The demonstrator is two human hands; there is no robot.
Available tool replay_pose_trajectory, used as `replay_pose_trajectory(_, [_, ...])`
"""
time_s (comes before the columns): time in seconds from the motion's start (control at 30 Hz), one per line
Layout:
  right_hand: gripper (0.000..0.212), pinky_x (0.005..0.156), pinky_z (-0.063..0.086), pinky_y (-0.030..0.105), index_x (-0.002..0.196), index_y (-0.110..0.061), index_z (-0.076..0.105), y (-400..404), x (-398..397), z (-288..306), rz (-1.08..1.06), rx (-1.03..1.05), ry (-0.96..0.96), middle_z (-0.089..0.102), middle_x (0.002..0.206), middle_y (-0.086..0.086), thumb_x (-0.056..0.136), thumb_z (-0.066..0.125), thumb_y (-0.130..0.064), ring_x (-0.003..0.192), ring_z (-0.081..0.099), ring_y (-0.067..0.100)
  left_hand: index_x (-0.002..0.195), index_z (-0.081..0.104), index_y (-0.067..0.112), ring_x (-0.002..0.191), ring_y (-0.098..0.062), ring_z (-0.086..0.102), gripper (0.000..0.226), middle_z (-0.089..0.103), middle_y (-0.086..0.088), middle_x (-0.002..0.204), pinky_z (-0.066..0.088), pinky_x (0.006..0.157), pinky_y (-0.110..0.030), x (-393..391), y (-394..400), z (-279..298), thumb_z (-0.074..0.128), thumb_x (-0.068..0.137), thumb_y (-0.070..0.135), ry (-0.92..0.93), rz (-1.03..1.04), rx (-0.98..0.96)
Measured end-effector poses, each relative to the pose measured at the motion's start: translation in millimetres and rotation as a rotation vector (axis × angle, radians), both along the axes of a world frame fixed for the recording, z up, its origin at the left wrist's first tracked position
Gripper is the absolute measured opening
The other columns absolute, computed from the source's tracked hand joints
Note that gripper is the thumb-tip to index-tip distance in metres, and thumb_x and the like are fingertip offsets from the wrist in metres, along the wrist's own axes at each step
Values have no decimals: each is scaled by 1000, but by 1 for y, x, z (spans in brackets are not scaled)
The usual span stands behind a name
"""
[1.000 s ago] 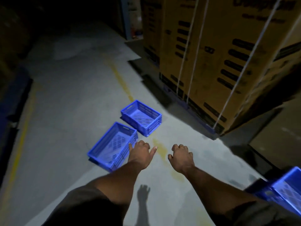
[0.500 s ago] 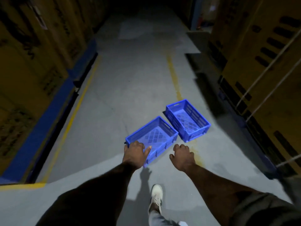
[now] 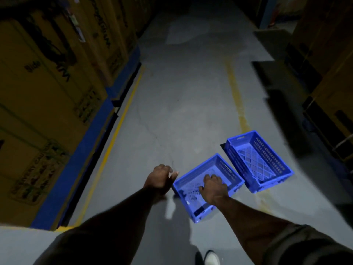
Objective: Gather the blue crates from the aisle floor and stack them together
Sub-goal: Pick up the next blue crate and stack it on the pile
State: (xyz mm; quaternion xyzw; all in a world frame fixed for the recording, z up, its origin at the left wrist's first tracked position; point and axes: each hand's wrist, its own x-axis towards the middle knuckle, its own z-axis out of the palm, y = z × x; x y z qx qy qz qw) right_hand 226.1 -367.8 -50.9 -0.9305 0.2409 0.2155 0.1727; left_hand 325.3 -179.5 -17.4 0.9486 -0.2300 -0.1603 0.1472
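Two hands reaching toward blue crates on the aisle floor

The near crate [image 3: 193,190] is lying open side up on the grey floor [image 3: 172,111], and the far crate [image 3: 259,161] is sitting just beside it to the right, the two not stacked. The left hand [image 3: 159,178] is hovering just off the near crate's left corner, its grip released, fingers loosely curled, grasping nothing. The right hand [image 3: 214,189] is showing in front of the near crate's inside, fingers spread and bent; whether it is touching the crate I cannot tell, but its grip is not clenched on anything. Cardboard boxes [image 3: 47,92] are lining the left side behind a yellow line [image 3: 118,123]. A shoe [image 3: 211,258] is showing at the bottom edge.
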Motion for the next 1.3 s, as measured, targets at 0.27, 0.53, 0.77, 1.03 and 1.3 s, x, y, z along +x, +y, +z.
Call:
replay_pose_trajectory(0.27, [60, 107, 37, 48, 145, -11, 33, 8, 111, -14, -158, 13, 10, 37, 147, 14, 96, 46, -44, 137, 34, 32, 115, 61, 22, 116, -21, 55, 62, 62, -2, 117, 42, 96, -29, 131, 9, -23, 31, 87, 68, 73, -121, 24])
replay_pose_trajectory(0.53, [59, 102, 44, 46, 139, -7, 39, 52, 217, -9, -512, 105, -6, 41, 140, 19, 95, 49, -45, 128, 43, 37, 119, 60, 20, 116, -18, 58, 43, 63, -1, 122, 45, 96, -30, 281, 11, -26, 46, 95, 53, 68, -419, -2])
replay_pose_trajectory(0.77, [59, 99, 45, 46, 138, -6, 37, 54, 262, -9, -724, 148, 28, 39, 140, 20, 96, 47, -46, 125, 45, 38, 117, 60, 22, 108, -20, 62, 35, 68, 1, 116, 47, 90, -28, 352, -34, -26, 50, 94, 46, 150, -608, 54])
replay_pose_trajectory(1.03, [58, 103, 42, 44, 138, -3, 36, -9, 325, -53, -977, 247, 67, 38, 143, 23, 96, 49, -41, 129, 43, 40, 108, 63, 25, 105, -19, 63, 29, 69, 2, 111, 47, 88, -27, 451, -134, -49, 53, 92, 47, 187, -868, 197])
replay_pose_trajectory(1.3, [47, 76, 42, 31, 125, 1, 47, -92, 384, -67, -1166, 467, 1, 58, 113, 17, 97, 48, -37, 105, 57, 30, 103, 67, 18, 112, -24, 60, 30, 67, -1, 117, 45, 91, -28, 525, -274, -39, 51, 95, 43, 161, -1080, 428])
